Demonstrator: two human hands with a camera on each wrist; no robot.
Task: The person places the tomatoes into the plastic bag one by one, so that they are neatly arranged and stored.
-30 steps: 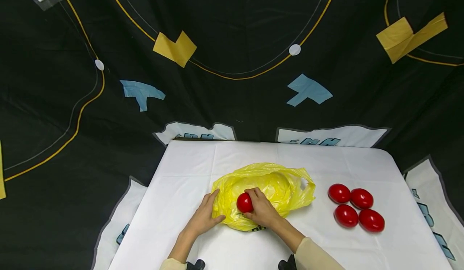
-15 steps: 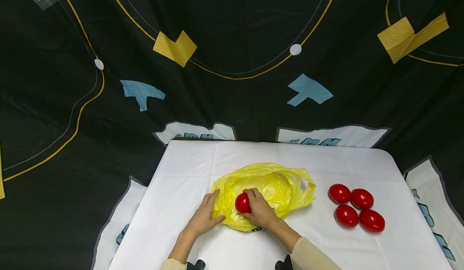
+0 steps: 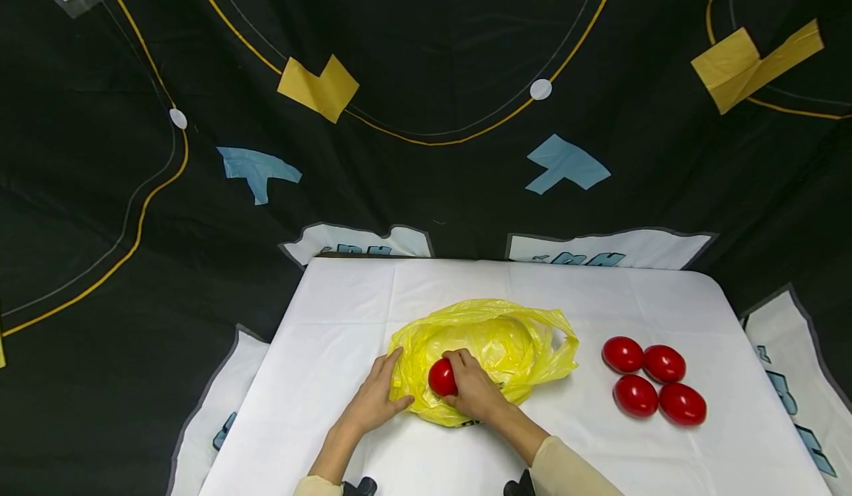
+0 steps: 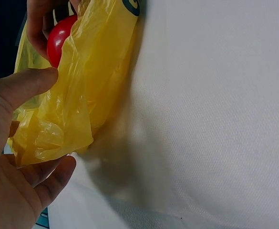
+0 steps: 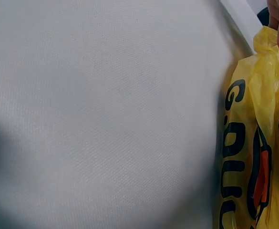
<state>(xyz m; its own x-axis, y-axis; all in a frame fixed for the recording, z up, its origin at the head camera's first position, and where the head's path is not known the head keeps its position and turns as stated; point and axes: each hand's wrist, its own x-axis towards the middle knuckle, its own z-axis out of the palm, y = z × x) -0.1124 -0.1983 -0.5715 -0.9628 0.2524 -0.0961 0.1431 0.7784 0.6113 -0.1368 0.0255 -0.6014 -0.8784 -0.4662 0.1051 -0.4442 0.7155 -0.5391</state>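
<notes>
**Right hand [image 3: 472, 392] gripped a red ball [image 3: 441, 378] in the mouth of a yellow bag [image 3: 414, 333]**

The right hand's thumb and fingers were curled round the red ball, which sat at their tips, on the side facing the left hand [image 3: 376, 395]. The left hand pinched the bag's edge between thumb and fingers, well within reach of the ball but apart from it. The yellow bag lay on its side on a white tablecloth [image 3: 346, 304], one looped handle spread to the right. Beyond it, well apart from both hands, four red pieces [image 3: 637, 397] (rounded, like large eggs) lay clustered on the cloth. A dark backdrop [image 3: 413, 200] stood behind.

The left wrist view showed what the head view did not: the bag's near wall rose in front of part of the ball, and the left thumb lay over the film. The right wrist view gave the bag's large dark lettering and an orange shape, mere scraps from above. Only the head view took in the four red pieces.
</notes>
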